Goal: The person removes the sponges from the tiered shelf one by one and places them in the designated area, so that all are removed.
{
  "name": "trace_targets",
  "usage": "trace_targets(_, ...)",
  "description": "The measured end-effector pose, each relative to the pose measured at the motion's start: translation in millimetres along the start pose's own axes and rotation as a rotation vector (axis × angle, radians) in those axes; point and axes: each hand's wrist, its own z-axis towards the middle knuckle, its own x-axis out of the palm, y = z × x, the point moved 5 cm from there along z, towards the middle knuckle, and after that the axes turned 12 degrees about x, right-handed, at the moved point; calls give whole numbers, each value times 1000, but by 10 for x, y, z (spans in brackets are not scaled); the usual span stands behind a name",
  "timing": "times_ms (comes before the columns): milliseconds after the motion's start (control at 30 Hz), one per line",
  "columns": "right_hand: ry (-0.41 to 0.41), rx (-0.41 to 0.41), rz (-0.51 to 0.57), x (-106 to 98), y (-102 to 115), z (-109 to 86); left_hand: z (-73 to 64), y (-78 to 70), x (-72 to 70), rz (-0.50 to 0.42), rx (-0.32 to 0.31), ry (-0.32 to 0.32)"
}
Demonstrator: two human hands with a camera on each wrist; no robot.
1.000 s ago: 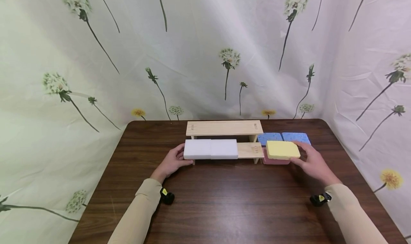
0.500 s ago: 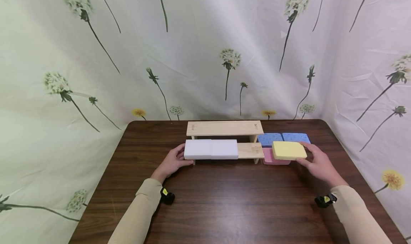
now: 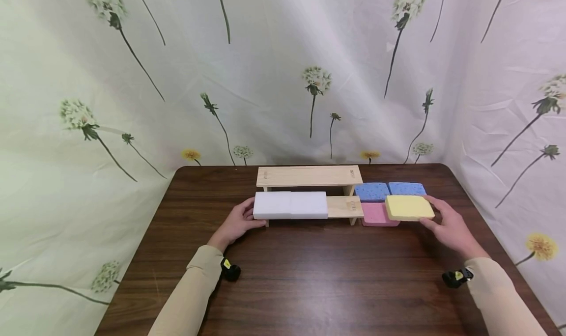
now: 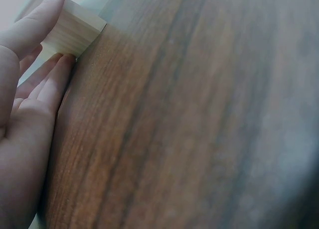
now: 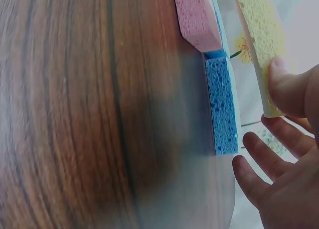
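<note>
Your right hand (image 3: 451, 230) grips the yellow sponge (image 3: 409, 208) by its right end, between thumb and fingers, raised above the table (image 3: 309, 287). In the head view, the sponge overlaps the right edge of the pink sponge (image 3: 376, 214). Two blue sponges (image 3: 371, 192) lie behind the pink one. Your left hand (image 3: 236, 227) holds the left end of the front wooden stand (image 3: 338, 207), fingers against its leg. Two white blocks (image 3: 271, 206) rest end to end on this stand; the rear wooden stand (image 3: 309, 176) is behind it.
</note>
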Motion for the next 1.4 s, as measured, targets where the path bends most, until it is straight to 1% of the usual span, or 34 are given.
trace_targets(100, -12, -7, 4, -11, -51, -1, 2, -4, 0, 2, 0, -2)
trace_targets(300, -49, -49, 14, -32, -128, -19, 3, -20, 6, -7, -4, 0)
trace_targets(500, -39, -12, -4, -37, -210, -31, -4, -17, 3, -11, -14, -1)
trace_targets(700, -37, 17, -23, -61, -282, -41, -8, -18, 3, -13, -6, 2)
trace_targets(867, -45, 22, -28, -84, -338, -39, 5, -17, 5, -19, -10, -1)
trace_targets(1133, -37, 31, -22, -72, -412, -25, 10, -1, -5, -7, 5, 1)
trace_targets(1400, -25, 40, -26, -40, -424, -28, -1, -14, 4, -12, 0, 1)
